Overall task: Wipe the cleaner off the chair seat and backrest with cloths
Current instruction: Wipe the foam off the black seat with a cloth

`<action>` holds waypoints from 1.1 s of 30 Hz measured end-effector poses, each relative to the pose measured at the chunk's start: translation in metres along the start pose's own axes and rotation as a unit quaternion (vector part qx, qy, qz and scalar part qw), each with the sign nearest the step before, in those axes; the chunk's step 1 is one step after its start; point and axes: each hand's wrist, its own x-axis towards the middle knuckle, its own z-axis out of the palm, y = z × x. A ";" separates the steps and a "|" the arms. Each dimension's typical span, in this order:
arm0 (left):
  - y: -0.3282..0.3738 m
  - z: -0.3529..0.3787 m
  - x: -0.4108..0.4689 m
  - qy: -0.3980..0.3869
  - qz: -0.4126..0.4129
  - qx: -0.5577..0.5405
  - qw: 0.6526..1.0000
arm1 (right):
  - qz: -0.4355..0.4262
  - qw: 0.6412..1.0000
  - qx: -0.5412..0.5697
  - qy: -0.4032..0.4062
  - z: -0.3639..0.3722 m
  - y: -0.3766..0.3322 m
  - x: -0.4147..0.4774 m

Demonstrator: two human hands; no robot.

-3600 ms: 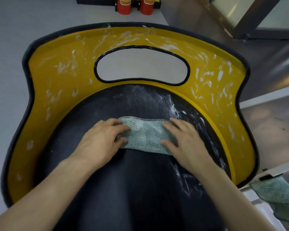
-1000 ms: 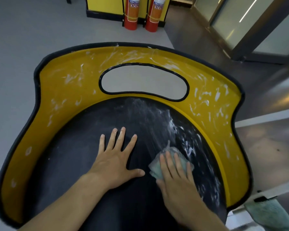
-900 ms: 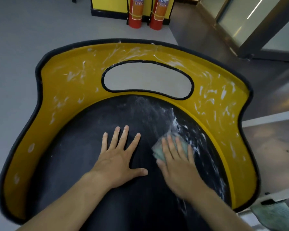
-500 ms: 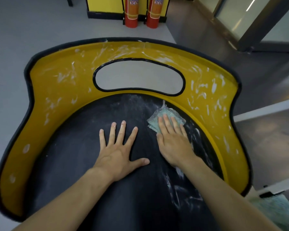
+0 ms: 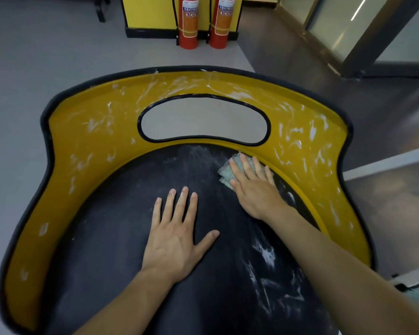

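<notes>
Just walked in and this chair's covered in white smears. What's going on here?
A person is wiping it down. The right hand presses a green cloth flat at the back edge of the black seat, beside the yellow backrest. The left hand lies flat on the seat. White cleaner streaks the backrest and the seat's right side.
</notes>
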 end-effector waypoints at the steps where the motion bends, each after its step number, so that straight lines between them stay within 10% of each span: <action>1: 0.000 0.001 0.000 -0.002 0.001 0.002 1.000 | 0.003 1.000 0.001 0.007 0.000 0.000 0.006; 33: -0.003 0.006 0.003 -0.008 0.006 0.020 1.000 | 0.057 0.998 -0.001 0.034 0.020 -0.003 -0.038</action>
